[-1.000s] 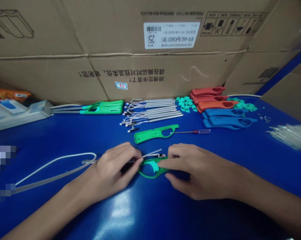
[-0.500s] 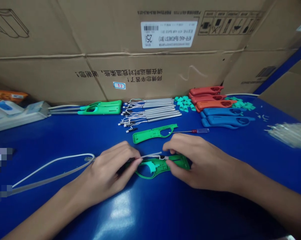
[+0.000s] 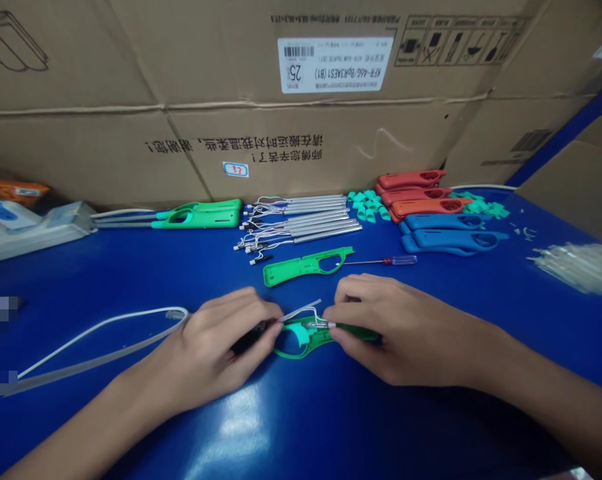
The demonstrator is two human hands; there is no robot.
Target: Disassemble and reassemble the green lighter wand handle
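Note:
My left hand (image 3: 231, 333) is closed in a pinch at the left end of a green lighter-handle half (image 3: 321, 343). A thin clear tube (image 3: 301, 309) and white wires come out from between its fingers; what else lies under them is hidden. My right hand (image 3: 381, 327) pinches a small cylindrical igniter (image 3: 321, 325) by its pale end, just over the handle half. A turquoise trigger (image 3: 297, 335) sits in the handle's finger loop. Beyond the hands lies another green handle half (image 3: 301, 265), with its inside facing up.
A screwdriver (image 3: 401, 260) lies behind my right hand. Farther back are metal rods with wires (image 3: 321, 220), turquoise triggers (image 3: 368, 205), red handles (image 3: 413, 179), blue handles (image 3: 445, 239) and green lighters (image 3: 205, 215). Clear tubes (image 3: 581, 267) lie right, a power strip (image 3: 45, 230) left. Cardboard (image 3: 231, 67) stands behind.
My right hand has moved slightly left and closed on the igniter, which now sits lower, nearer the trigger. The clear tube's free end tilts up more, and the wires bow upward.

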